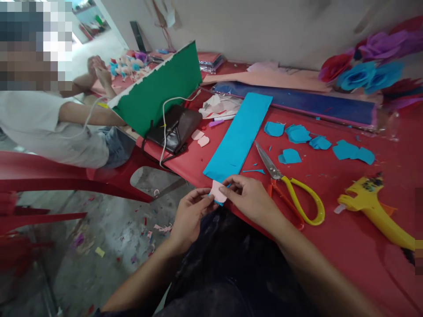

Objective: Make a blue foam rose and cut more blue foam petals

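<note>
Between my two hands is a pale pink paper petal (pixel 218 192) laid over a blue paper piece, whose edge shows beneath it. My left hand (pixel 190 215) pinches the left side with thumb and fingertips. On the right side, my right hand (pixel 249 196) grips the same papers, its thumb on the pink face. Just beyond my hands lies a long folded strip of blue crepe paper (pixel 241 132). Scissors (pixel 280 176) with yellow and red handles rest beside my right hand. Cut blue petals (pixel 297 133) lie in several small piles farther right.
A yellow glue gun (pixel 366 202) lies at the right. A green board (pixel 161 88) stands at the left, by a dark bag (pixel 175 127) with a white cable. Pink petals (pixel 202 138) and wrapped blue paper (pixel 297 102) lie behind. Another person (pixel 49 127) sits left; paper flowers (pixel 366 75) stand back right.
</note>
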`<state>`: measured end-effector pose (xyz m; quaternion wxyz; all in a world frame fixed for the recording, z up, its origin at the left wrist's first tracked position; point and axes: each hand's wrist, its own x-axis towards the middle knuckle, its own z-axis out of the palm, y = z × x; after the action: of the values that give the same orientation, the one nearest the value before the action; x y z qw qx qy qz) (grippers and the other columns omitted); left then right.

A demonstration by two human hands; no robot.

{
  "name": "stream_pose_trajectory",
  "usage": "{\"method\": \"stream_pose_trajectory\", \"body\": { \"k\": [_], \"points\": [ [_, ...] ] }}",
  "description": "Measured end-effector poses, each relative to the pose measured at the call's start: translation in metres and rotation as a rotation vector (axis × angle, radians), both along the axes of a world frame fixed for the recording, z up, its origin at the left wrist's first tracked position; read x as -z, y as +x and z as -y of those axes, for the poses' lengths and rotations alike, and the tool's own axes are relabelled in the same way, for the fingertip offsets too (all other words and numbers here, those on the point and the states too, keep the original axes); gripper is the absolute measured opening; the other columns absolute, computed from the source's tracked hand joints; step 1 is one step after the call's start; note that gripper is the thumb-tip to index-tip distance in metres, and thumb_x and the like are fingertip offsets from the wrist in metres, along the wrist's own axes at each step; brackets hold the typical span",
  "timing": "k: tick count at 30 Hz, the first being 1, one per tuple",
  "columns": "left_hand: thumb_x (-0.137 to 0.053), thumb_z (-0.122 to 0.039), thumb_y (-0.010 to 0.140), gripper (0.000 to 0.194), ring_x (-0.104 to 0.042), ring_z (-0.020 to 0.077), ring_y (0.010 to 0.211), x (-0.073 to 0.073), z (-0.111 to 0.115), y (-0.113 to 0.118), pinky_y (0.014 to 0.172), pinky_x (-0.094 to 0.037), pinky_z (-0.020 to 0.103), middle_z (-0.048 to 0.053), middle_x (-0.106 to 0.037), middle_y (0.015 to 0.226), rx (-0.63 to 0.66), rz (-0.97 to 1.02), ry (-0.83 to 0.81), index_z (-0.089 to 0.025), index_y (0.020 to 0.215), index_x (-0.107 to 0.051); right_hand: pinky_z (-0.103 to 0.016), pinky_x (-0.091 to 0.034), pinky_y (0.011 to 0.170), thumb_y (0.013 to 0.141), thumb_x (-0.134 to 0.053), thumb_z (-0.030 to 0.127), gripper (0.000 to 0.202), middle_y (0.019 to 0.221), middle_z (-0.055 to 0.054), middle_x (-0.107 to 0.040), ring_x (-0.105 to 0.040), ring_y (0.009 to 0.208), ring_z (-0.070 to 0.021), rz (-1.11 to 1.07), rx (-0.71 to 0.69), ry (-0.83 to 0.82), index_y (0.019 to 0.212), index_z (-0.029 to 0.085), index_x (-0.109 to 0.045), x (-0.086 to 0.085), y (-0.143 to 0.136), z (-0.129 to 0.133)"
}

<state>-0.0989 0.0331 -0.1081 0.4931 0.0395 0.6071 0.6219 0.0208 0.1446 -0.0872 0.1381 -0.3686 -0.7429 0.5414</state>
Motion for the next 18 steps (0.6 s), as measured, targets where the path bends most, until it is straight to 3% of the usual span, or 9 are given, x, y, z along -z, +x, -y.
{"method": "stream_pose_trajectory", "body": {
  "k": [5,10,12,18],
  "points": [
    [-0.081,-0.027,0.061,0.029,-0.065,0.013,0.07,0.004,0.004,0.006,0.07,-0.054,0.027,0.004,-0.071,0.079,0.014,-0.023,-0.013,-0.015,0.084,-0.069,-0.026,-0.042,0.056,0.083,-0.058,0.026,0.01,0.068,-0.002,-0.069,-0.062,0.061,-0.0156,0.052,0.065,0.081,0.08,0.019,-0.065,0.005,0.006,0.002],
    [-0.08,-0.028,0.063,0.027,-0.064,0.0121,0.065,0.007,0.007,0.004,0.07,-0.054,0.028,0.003,-0.07,0.076,0.046,-0.046,-0.015,-0.016,0.086,-0.07,-0.024,-0.042,0.05,0.082,-0.063,0.037,0.018,0.067,0.0,-0.064,-0.057,0.053,-0.0122,-0.2,0.394,-0.009,0.083,0.019,-0.061,0.002,0.019,-0.006],
    [-0.079,-0.029,0.065,0.027,-0.064,0.012,0.065,0.008,0.008,0.006,0.07,-0.054,0.028,0.003,-0.07,0.077,0.073,-0.088,-0.003,-0.017,0.087,-0.069,-0.023,-0.042,0.048,0.082,-0.065,0.039,0.02,0.066,0.001,-0.062,-0.056,0.053,-0.0114,-0.303,0.466,-0.072,0.085,0.02,-0.06,0.0,0.023,-0.008],
    [-0.077,-0.032,0.068,0.029,-0.065,0.0139,0.07,0.012,0.013,0.012,0.072,-0.053,0.029,0.004,-0.072,0.084,0.113,-0.192,0.017,-0.017,0.091,-0.069,-0.022,-0.044,0.048,0.082,-0.066,0.035,0.018,0.063,0.002,-0.06,-0.055,0.052,-0.0105,-0.372,0.466,-0.142,0.085,0.02,-0.058,0.005,0.025,-0.004]
  ]
}}
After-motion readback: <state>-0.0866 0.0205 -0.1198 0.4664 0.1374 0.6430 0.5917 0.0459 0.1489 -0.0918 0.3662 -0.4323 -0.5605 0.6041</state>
